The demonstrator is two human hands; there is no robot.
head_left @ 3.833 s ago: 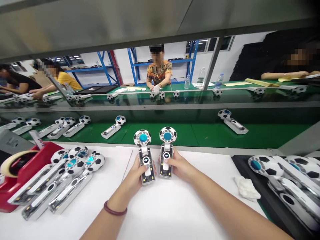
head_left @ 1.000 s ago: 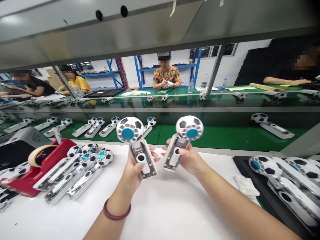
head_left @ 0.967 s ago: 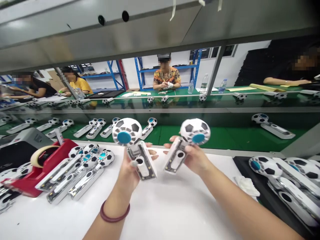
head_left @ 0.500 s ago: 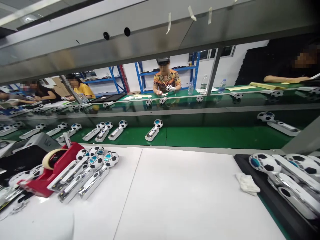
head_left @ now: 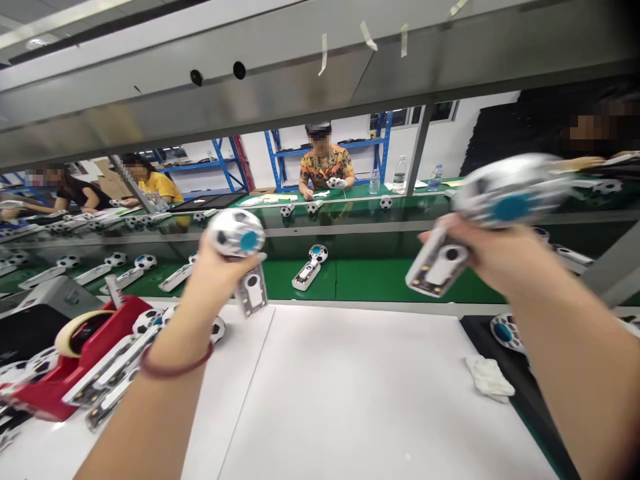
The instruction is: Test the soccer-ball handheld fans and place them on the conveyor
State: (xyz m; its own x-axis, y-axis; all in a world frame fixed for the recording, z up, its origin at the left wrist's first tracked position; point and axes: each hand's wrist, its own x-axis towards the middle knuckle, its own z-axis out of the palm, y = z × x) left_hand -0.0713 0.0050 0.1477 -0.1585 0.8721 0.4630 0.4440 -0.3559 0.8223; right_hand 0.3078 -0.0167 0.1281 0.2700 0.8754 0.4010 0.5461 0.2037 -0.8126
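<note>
My left hand [head_left: 220, 260] is closed round a handheld device with a soccer-ball head [head_left: 237, 233]. Its flat handle, with a white insert, hangs down over the bench's far edge. On the right, my right hand [head_left: 477, 243] grips a second such device [head_left: 437, 267], its ball head smeared by motion. Both heads carry a blue disc. Between my hands, one more ball-headed device [head_left: 309, 268] lies on the green conveyor belt [head_left: 370, 273]. Under my left forearm a cluster of the same devices [head_left: 107, 370] rests on the white bench [head_left: 340, 400], partly hidden.
A red tape dispenser [head_left: 90, 360] stands at the left. On the right are a black tray [head_left: 473, 327] with more devices and a crumpled white cloth [head_left: 489, 377]. Several people sit across the belt, one in a patterned shirt [head_left: 327, 167]. A metal beam [head_left: 300, 80] crosses overhead.
Both my hands have come into view, each holding a ball-headed device raised over the far side of the bench. The view has shifted slightly.
</note>
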